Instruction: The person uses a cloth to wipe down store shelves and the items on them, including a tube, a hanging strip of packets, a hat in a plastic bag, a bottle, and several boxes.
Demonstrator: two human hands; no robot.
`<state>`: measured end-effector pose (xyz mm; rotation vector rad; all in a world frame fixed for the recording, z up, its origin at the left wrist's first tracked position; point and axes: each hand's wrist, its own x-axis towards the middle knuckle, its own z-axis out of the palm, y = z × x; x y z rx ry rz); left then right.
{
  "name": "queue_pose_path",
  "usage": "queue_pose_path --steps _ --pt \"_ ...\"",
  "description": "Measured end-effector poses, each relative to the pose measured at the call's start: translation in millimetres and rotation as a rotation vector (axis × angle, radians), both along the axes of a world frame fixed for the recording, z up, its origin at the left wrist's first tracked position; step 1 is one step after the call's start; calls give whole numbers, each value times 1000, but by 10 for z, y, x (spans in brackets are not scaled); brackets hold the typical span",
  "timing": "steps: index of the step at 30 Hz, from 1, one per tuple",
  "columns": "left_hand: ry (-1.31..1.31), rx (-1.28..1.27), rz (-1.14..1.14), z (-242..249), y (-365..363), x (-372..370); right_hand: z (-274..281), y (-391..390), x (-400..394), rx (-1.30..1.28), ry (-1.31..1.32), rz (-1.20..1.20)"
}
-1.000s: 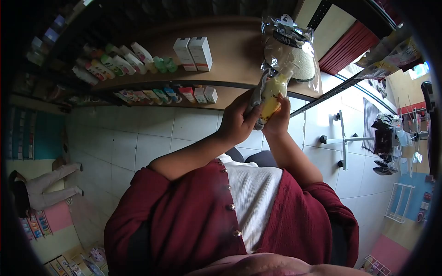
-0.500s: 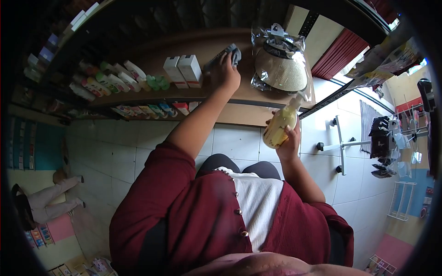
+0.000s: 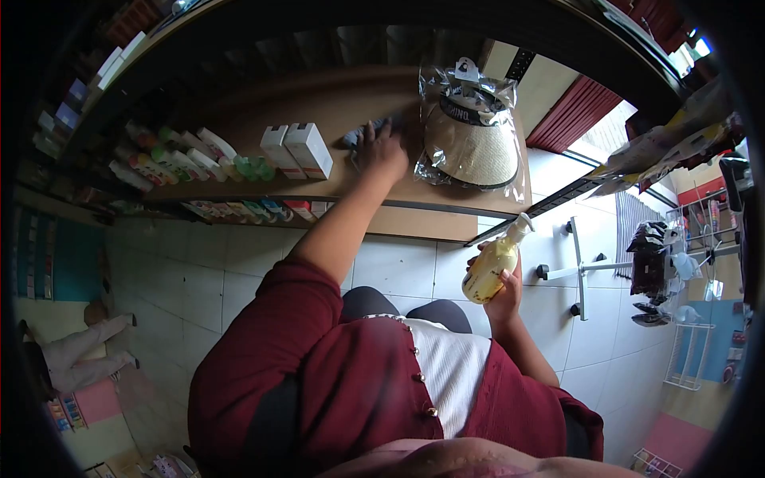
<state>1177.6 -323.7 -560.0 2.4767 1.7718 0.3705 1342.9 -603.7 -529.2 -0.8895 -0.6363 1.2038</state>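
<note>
My left hand (image 3: 384,154) presses a dark grey cloth (image 3: 355,137) onto the brown shelf board (image 3: 374,193), fingers bent over it; part of the cloth is hidden under the hand. Two white boxes (image 3: 307,150) stand just left of that hand. To its right lies a woven sun visor (image 3: 470,147) with a black band, in clear plastic wrapping. My right hand (image 3: 504,296) is closed around a pump bottle (image 3: 492,269) of yellow liquid, held tilted in front of the shelf edge, with its white pump head up.
Several small bottles (image 3: 187,162) line the shelf's left part, with more packages (image 3: 247,210) on the level below. A metal stand base (image 3: 580,269) rests on the tiled floor at right, near hanging goods (image 3: 649,263). Another person's legs (image 3: 92,350) show at far left.
My left hand has lowered the cloth flat onto the shelf, moving slightly left and closer to me. The bottle in my right hand appears lower and away from the visor as the view shifts.
</note>
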Motion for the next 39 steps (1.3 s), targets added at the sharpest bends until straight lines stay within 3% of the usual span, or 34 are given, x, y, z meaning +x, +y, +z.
queue_pose_path --steps 1,3,4,6,8,9,10,12,13,14,17,18,21,24,25,27,29,30,31,36,39 --pt "85 -81 -55 133 -237 -9 -33 8 11 20 -1 -31" --pt "-120 -6 -134 77 -657 -95 -79 5 44 43 -7 -51" --pt "-102 -27 -151 55 -822 -153 -103 -6 59 60 14 -96" --pt "-84 -42 -160 49 -821 -167 -148 -22 124 80 29 -134" --pt "-159 -103 -102 70 -594 -137 -199 -37 214 83 24 -119" --pt "-28 -164 -18 97 -361 -60 -218 -62 232 86 14 -115" --pt "-1 -107 1 -169 59 -50 -172 -78 229 71 -14 -113" --pt "-92 -38 111 -92 530 19 -141 -139 236 56 -21 -96" --pt "-73 61 100 -534 1083 -18 -136 -177 238 58 -25 -84" --pt "-76 -16 128 -357 1127 7 -116 -221 238 53 -26 -97" --pt "-54 50 77 -514 1198 61 -61 -320 240 42 -70 6" --pt "-46 -45 106 -112 763 85 -75 -335 214 23 -65 12" --pt "45 -94 -3 -25 127 -35 -66 -223 165 27 -20 85" --pt "-178 68 -182 -30 -682 -209 -85 119 82 153 13 93" --pt "-167 65 -233 -7 -923 -289 -75 265 44 192 -26 81" --pt "-396 94 -360 -139 -1327 -453 30 585 -30 271 -168 54" --pt "-428 -285 -503 -58 -1739 -741 291 893 -206 323 -188 109" --pt "-400 -321 -587 -211 -1891 -889 332 1062 -262 311 -222 146" --pt "-586 -378 -602 -428 -2013 -989 357 1226 -323 299 -258 185" --pt "-635 -696 -369 -557 -2374 -1486 241 2015 -881 305 -509 195" --pt "-667 -733 -256 -687 -2478 -1711 17 2315 -1072 289 -609 151"
